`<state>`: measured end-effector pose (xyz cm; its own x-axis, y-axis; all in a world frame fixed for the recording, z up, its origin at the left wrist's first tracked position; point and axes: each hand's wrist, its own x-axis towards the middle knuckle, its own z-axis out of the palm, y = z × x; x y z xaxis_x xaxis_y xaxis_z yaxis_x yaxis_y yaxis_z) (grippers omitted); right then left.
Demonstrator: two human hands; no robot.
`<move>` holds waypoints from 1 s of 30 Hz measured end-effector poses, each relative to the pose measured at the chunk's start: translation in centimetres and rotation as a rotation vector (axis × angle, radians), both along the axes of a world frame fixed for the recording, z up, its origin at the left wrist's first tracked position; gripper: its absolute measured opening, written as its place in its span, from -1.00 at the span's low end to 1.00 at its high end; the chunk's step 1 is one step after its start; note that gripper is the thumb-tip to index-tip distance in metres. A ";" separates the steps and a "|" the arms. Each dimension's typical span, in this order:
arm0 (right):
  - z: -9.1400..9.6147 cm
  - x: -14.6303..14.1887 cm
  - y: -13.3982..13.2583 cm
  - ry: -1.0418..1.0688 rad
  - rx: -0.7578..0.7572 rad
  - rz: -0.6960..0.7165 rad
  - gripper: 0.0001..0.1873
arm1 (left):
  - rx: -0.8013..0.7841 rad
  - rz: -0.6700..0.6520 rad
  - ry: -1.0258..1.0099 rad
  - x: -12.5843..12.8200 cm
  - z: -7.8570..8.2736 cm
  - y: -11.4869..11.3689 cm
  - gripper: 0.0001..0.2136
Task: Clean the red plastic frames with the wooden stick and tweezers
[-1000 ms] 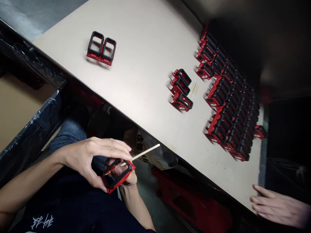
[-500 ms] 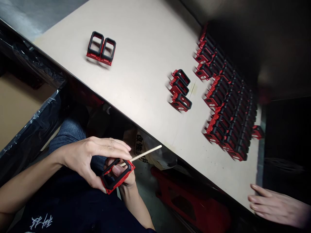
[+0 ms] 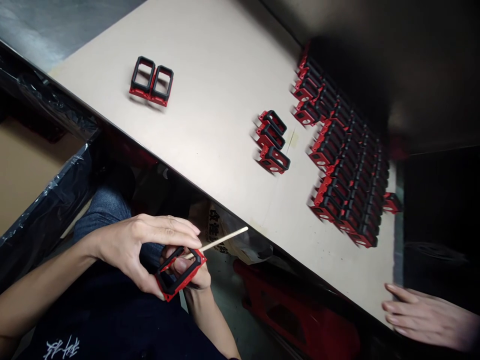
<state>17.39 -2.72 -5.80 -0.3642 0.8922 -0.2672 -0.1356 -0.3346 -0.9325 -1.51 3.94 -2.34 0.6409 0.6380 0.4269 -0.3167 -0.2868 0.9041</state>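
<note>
Closest to us, below the near edge of the desk (image 3: 210, 120), we find a dark shirt (image 3: 112, 315) with white lettering (image 3: 62, 348) and one leg in blue jeans (image 3: 107, 205). Just above the shirt, both hands are occupied. The left hand (image 3: 140, 245) grips a red-and-black frame (image 3: 186, 276) by its edges, thumb at the lower corner and fingers along the upper side. The right hand (image 3: 199, 280) is behind the frame, its thumb visible through the opening, and pinches a thin pale stick (image 3: 225, 238). We note that the stick projects past the frame's upper corner towards the desk; we cannot tell whether it touches the frame.

Under the desk we record a bag with black characters (image 3: 216, 220) and a red object (image 3: 300, 315), partly in shadow.

On the desk, three similar frames (image 3: 270, 137) stand in a short row, and a touching pair (image 3: 153, 82) stands apart to the left. A co-worker's hand (image 3: 423, 315) rests at the right-hand edge. Beyond the row of three, a close-packed block of frames (image 3: 347, 162) occupies the far side.
</note>
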 end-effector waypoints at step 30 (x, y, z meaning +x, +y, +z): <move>1.6 0.6 1.2 0.001 -0.047 -0.081 -0.51 | -0.078 0.062 -0.026 -0.5 -0.5 0.0 -0.15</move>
